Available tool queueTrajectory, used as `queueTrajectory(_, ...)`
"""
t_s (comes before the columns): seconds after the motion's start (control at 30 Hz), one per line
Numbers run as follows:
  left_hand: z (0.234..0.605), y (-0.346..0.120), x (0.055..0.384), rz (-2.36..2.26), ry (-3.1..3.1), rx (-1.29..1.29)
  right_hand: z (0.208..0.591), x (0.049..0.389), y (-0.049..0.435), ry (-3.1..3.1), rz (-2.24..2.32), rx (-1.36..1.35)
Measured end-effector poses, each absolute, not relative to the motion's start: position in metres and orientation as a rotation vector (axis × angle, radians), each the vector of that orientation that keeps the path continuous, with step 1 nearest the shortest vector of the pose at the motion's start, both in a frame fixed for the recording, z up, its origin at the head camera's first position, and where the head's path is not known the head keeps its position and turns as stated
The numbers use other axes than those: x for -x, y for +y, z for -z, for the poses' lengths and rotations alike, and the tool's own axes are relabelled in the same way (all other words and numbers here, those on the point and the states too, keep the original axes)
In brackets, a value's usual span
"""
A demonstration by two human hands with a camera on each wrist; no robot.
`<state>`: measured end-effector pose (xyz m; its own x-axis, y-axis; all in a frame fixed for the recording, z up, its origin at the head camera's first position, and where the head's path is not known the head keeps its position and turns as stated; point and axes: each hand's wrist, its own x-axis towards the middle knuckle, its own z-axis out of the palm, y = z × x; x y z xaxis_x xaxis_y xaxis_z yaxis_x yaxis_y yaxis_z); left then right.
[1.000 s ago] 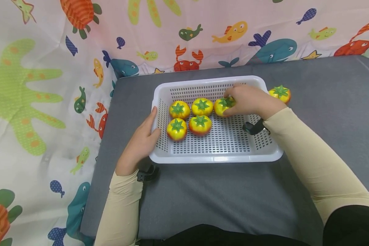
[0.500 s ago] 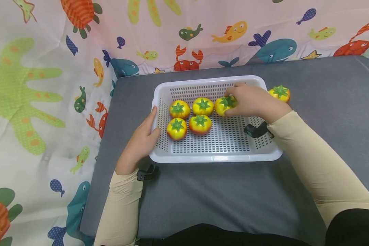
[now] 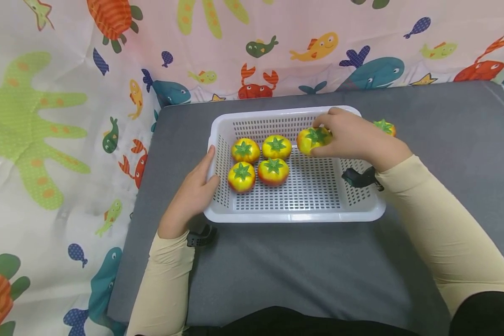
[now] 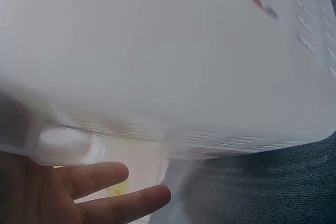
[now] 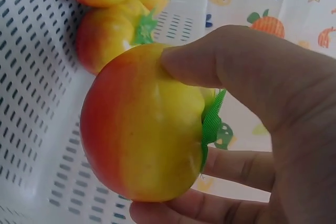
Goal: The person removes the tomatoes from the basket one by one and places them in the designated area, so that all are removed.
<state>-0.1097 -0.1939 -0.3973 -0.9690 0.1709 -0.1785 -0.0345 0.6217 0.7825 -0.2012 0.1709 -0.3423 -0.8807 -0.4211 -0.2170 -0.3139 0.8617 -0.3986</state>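
In the head view, my right hand pinches a yellow-and-red tomato-like fruit with a green leafy top, over the back right part of a white perforated basket. The right wrist view has the thumb on one side of this fruit and fingers on the other. My left hand rests against the basket's left rim. Its fingers look straight beside the basket's outer wall in the left wrist view. Several matching fruits sit in the basket's left half.
Another such fruit lies on the grey-covered table right of the basket, partly hidden by the right hand. A sea-animal patterned curtain borders the table at the back and left.
My right hand has shifted to the right and slightly up with its fruit, opening a gap from the fruit beside it. The left hand and basket stay nearly still.
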Motion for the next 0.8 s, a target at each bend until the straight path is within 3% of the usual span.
queueTrajectory(0.8,0.399,-0.194,0.109,-1.306,2.591,-0.117,0.297,0.206,0.227,2.880,0.490,0.424)
